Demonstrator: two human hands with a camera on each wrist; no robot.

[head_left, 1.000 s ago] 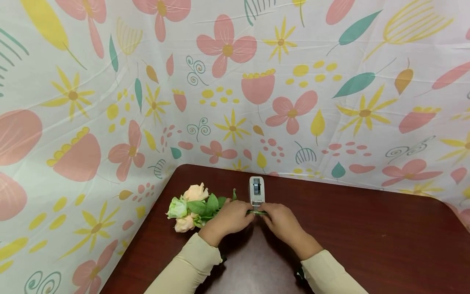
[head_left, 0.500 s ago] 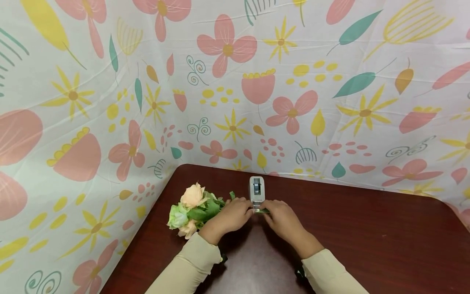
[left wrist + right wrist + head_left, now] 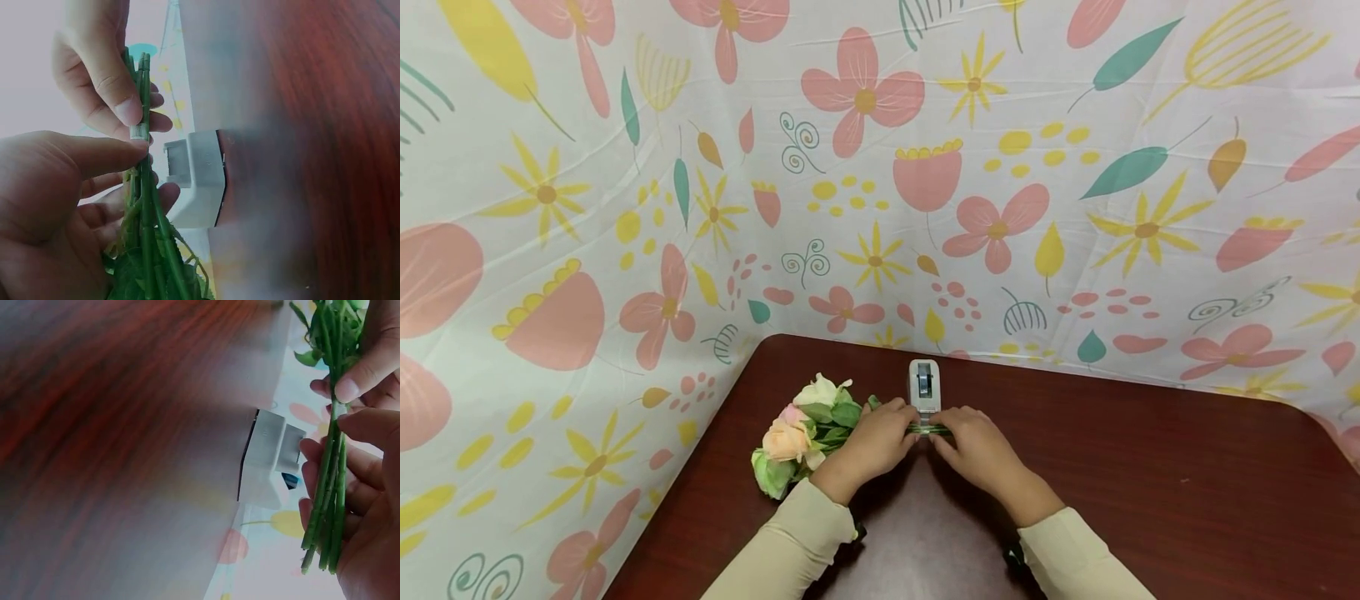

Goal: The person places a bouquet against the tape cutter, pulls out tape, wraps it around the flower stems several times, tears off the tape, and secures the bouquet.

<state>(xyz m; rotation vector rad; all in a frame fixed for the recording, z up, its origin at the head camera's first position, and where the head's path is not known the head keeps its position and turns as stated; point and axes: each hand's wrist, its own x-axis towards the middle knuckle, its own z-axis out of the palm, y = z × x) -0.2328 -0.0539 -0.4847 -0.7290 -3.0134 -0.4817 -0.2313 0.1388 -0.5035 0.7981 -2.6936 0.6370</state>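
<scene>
A bouquet of roses point(image 3: 787, 441), peach, white, pale pink and green, lies sideways with its blooms to the left. My left hand point(image 3: 880, 437) pinches the green stems point(image 3: 148, 212) between thumb and fingers, just below the leaves. Close beside it, my right hand point(image 3: 983, 450) grips the same stems nearer their cut ends. Between the two thumbs a shiny clear band of tape point(image 3: 138, 131) lies around the stems. Right behind the hands stands a white tape dispenser point(image 3: 925, 388), its front toward the stems. In the head view the fingers cover much of the stems.
The dark red-brown table point(image 3: 1150, 483) stretches to the right and toward the front. Flower-printed cloth point(image 3: 1000, 167) hangs along the table's back and left edges.
The bouquet has turned about its stems: a white rose has come to the top, while the peach and green ones have shifted lower. Both hands stay nearly in place.
</scene>
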